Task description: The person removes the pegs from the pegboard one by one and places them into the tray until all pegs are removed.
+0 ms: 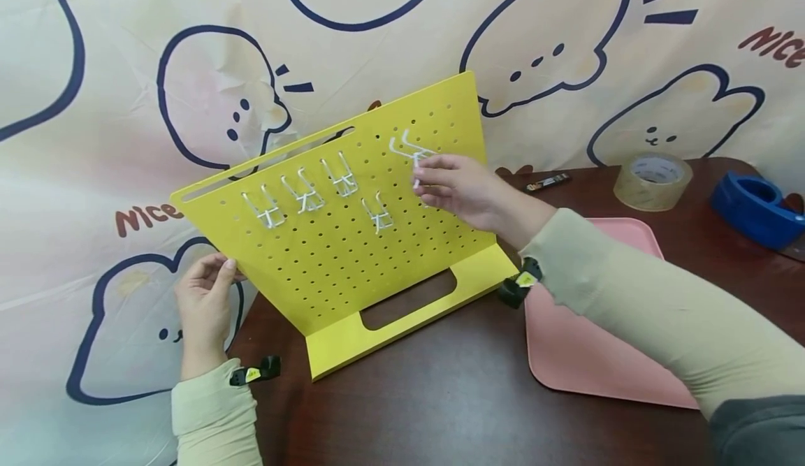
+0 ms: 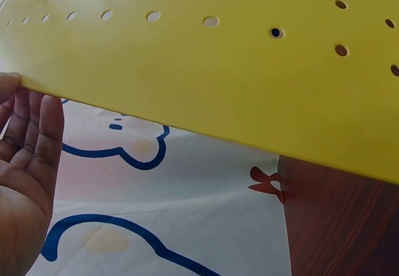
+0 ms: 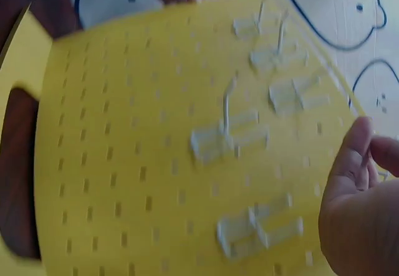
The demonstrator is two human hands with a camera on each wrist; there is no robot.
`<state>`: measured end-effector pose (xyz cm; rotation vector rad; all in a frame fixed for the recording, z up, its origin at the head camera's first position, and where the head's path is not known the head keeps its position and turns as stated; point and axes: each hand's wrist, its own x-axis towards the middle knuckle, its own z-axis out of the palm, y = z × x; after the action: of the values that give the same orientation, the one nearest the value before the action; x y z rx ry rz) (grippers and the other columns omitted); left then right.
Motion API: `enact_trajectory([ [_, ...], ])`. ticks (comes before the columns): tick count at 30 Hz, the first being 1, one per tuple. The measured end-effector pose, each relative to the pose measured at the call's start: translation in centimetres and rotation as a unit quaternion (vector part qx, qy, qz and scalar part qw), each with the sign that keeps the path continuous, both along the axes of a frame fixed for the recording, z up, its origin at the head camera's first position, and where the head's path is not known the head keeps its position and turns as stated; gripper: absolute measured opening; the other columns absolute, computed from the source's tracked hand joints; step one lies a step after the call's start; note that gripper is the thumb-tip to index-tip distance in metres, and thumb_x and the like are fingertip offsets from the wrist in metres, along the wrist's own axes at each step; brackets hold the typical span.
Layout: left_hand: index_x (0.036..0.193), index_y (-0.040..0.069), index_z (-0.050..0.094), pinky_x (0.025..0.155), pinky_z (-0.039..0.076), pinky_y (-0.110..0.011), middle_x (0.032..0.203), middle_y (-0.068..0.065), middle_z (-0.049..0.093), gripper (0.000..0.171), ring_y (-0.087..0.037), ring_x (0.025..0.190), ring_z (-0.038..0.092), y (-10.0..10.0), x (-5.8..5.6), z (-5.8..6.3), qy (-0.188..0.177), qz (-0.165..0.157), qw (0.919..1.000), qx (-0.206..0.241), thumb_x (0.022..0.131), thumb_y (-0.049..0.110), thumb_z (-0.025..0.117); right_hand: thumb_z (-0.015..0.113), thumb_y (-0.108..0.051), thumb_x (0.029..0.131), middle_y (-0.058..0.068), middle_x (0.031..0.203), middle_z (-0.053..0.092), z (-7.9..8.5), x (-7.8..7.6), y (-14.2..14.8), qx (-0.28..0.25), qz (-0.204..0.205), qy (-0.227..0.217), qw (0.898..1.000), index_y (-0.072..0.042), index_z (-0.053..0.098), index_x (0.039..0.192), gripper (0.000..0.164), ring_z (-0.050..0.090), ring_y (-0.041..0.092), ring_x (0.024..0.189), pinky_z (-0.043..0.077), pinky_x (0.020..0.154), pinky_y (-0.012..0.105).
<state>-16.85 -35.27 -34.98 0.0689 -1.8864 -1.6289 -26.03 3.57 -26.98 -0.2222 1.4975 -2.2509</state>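
A yellow pegboard (image 1: 339,256) stands tilted on the table, with several white double-prong wire hooks (image 1: 344,181) on its face. At its left edge my left hand (image 1: 204,298) pinches the board, thumb in front and fingers behind. The left wrist view shows that hand (image 2: 28,157) at the board's edge. My right hand (image 1: 462,190) holds another white wire hook (image 1: 415,151) before the upper right of the board, prongs up. In the right wrist view that hand (image 3: 368,207) is beside a mounted hook (image 3: 259,229); its own hook is mostly hidden there.
On the right lies a pink tray (image 1: 591,354), partly under my right forearm. Behind it are a roll of clear tape (image 1: 654,183), a blue tape dispenser (image 1: 755,207) and a small dark packet (image 1: 547,182). A cartoon-print cloth (image 1: 377,54) hangs behind the table.
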Motion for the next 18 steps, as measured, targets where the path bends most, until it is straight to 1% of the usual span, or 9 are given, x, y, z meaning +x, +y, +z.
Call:
enact_trajectory([
  [2,0.102,0.005,0.074,0.08,0.055,-0.015,0.101,-0.005,0.07,0.006,-0.013,0.081,0.068,0.0,0.0,0.0,-0.002,0.0,1.0,0.004,0.1,0.005,0.068,0.056,0.0,0.105,0.011,0.106,0.065,-0.4,-0.3,1.9,0.019,-0.005,0.006,1.0,0.006,0.053,0.131,0.027,0.067,0.016,0.088,0.057,0.082,0.023],
  [4,0.102,0.004,0.073,0.08,0.055,-0.015,0.1,-0.004,0.071,0.006,-0.013,0.081,0.068,0.1,0.1,0.0,-0.003,-0.001,1.0,0.004,0.1,0.005,0.067,0.057,0.001,0.104,0.011,0.11,0.064,-1.1,-0.6,4.0,0.048,-0.017,0.018,0.999,0.006,0.051,0.131,0.028,0.066,0.017,0.093,0.056,0.088,0.024],
  [7,0.103,0.002,0.073,0.08,0.055,-0.016,0.099,-0.003,0.071,0.007,-0.012,0.08,0.068,0.1,0.0,0.0,-0.004,-0.001,1.0,0.002,0.1,0.005,0.067,0.058,-0.002,0.105,0.009,0.115,0.059,-2.3,-1.0,7.4,0.111,-0.037,0.044,0.992,0.006,0.05,0.131,0.029,0.064,0.015,0.099,0.054,0.094,0.024],
  [8,0.103,0.002,0.072,0.08,0.055,-0.016,0.098,-0.003,0.071,0.007,-0.012,0.08,0.068,0.1,0.0,0.0,-0.004,-0.001,1.0,0.002,0.1,0.005,0.067,0.058,-0.003,0.105,0.009,0.117,0.058,-2.8,-1.2,8.5,0.134,-0.045,0.053,0.988,0.006,0.05,0.131,0.029,0.064,0.014,0.099,0.054,0.094,0.023],
  [11,0.103,0.002,0.073,0.081,0.055,-0.015,0.098,-0.003,0.071,0.007,-0.012,0.079,0.067,0.0,-0.1,0.0,-0.003,0.001,1.0,0.003,0.1,0.005,0.067,0.059,-0.009,0.106,0.005,0.118,0.058,-4.4,-1.6,11.8,0.215,-0.072,0.073,0.971,0.004,0.051,0.133,0.031,0.064,0.008,0.098,0.054,0.093,0.022],
  [13,0.103,0.002,0.073,0.081,0.055,-0.015,0.099,-0.003,0.071,0.007,-0.012,0.08,0.067,-0.1,-0.1,-0.1,-0.002,0.003,1.0,0.004,0.1,0.005,0.068,0.059,-0.012,0.106,-0.001,0.112,0.062,-5.7,-1.9,13.9,0.254,-0.086,0.08,0.96,0.006,0.05,0.136,0.037,0.065,0.004,0.095,0.054,0.091,0.021],
  [15,0.103,0.003,0.074,0.08,0.055,-0.015,0.099,-0.004,0.071,0.007,-0.013,0.08,0.068,-0.1,-0.1,-0.1,-0.001,0.004,1.0,0.005,0.1,0.005,0.068,0.059,-0.014,0.107,-0.008,0.104,0.065,-7.0,-2.3,15.8,0.284,-0.099,0.083,0.95,0.008,0.048,0.139,0.041,0.066,0.0,0.092,0.055,0.089,0.02],
  [17,0.103,0.004,0.074,0.08,0.055,-0.015,0.1,-0.004,0.071,0.007,-0.013,0.08,0.068,-0.1,-0.1,-0.1,-0.001,0.004,1.0,0.007,0.1,0.006,0.068,0.057,-0.014,0.107,-0.013,0.096,0.066,-8.3,-2.7,17.5,0.303,-0.108,0.081,0.943,0.011,0.047,0.139,0.042,0.066,-0.002,0.089,0.056,0.087,0.02],
  [18,0.103,0.004,0.074,0.08,0.055,-0.015,0.1,-0.004,0.071,0.007,-0.013,0.081,0.068,0.0,-0.1,-0.1,-0.001,0.005,1.0,0.008,0.1,0.006,0.068,0.057,-0.013,0.107,-0.014,0.094,0.065,-8.8,-2.9,18.2,0.308,-0.113,0.078,0.942,0.013,0.046,0.139,0.043,0.065,-0.002,0.088,0.056,0.087,0.021],
])
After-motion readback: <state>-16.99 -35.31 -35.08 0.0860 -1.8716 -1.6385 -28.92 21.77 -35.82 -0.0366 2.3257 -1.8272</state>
